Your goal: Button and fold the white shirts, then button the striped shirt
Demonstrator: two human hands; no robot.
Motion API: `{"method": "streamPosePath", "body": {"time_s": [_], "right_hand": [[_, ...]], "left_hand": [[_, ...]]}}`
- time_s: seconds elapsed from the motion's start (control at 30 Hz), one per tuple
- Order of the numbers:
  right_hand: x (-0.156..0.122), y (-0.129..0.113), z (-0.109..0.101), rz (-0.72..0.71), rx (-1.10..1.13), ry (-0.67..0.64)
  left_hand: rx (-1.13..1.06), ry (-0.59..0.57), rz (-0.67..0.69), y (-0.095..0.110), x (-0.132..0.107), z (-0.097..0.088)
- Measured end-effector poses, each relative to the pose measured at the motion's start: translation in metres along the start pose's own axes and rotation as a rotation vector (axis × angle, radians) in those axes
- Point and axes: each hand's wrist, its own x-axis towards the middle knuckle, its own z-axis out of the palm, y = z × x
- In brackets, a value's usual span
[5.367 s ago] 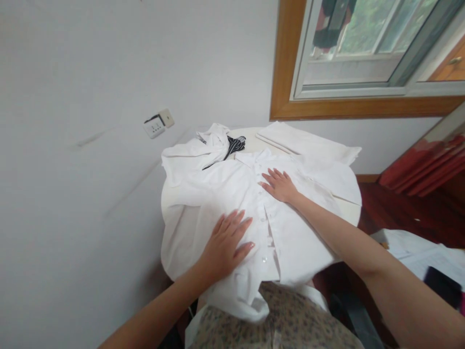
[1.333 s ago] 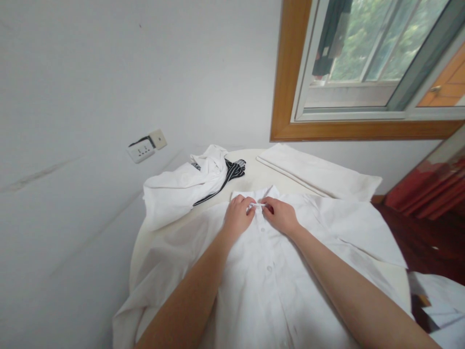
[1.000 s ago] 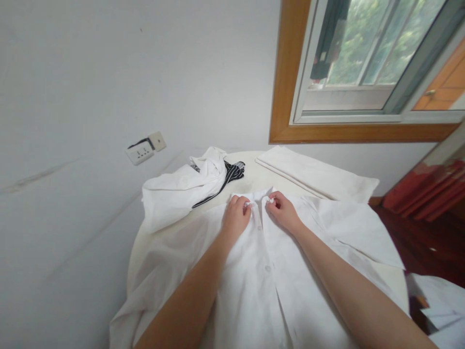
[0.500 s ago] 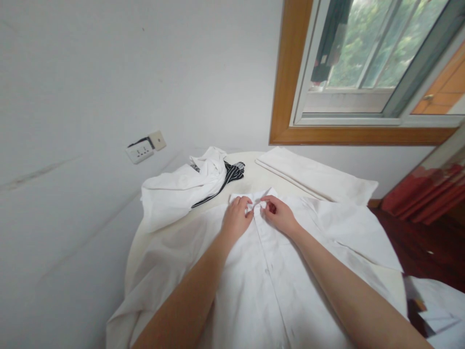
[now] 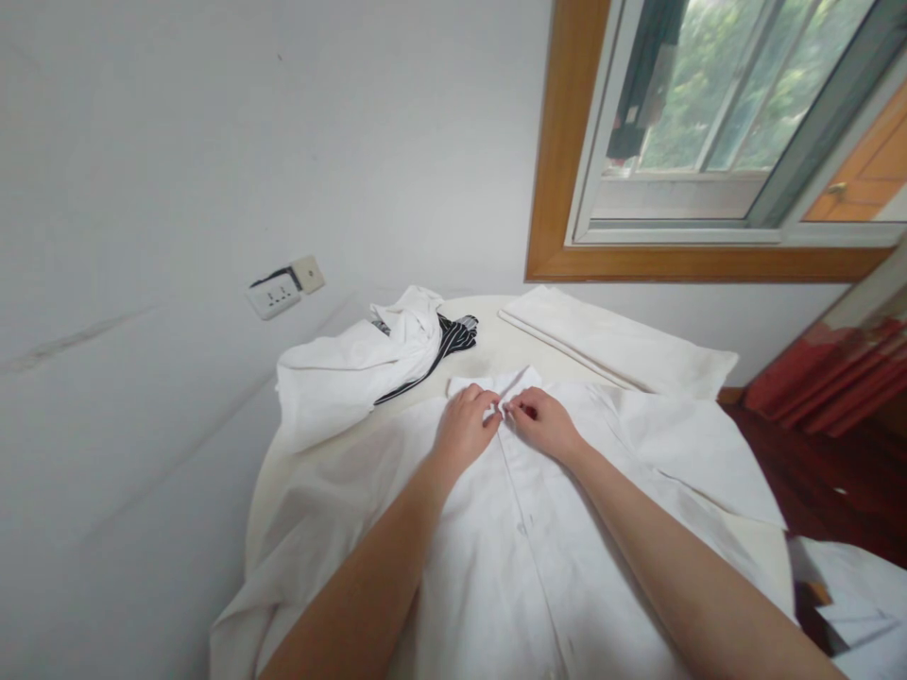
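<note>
A white button-up shirt (image 5: 488, 557) lies front side up across the round table, its collar away from me and its sleeves spread to both sides. At the collar, my left hand (image 5: 466, 427) pinches the fabric by the neck opening. Close beside it, my right hand (image 5: 544, 423) grips the other side of the opening between thumb and fingers. The fingertips of both hands nearly meet at the top of the button placket. Whatever button lies between them is hidden by the fingers.
A crumpled white garment (image 5: 333, 368) with a black striped cloth (image 5: 457, 342) lies at the table's (image 5: 488, 316) far left. Folded white cloth (image 5: 616, 340) rests at the far right. Wall, socket (image 5: 275, 296) and window frame (image 5: 709, 264) stand behind. More white cloth (image 5: 857, 595) is at lower right.
Both hands stay at the collar. The fingertips have drawn closer together, and the right fingers have curled in and moved slightly down towards the placket.
</note>
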Motion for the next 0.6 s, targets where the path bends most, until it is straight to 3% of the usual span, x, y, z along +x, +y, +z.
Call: {"method": "streamPosePath", "body": {"time_s": [0.2,0.6], "right_hand": [[-0.003,-0.001,0.006,0.074,0.018,0.072],[-0.001,0.003,0.006,0.091,0.004,0.068]], "left_hand": [[-0.020,-0.035,0.014,0.002,-0.001,0.000],[0.123,-0.091,-0.029,0.012,0.001,-0.003]]}}
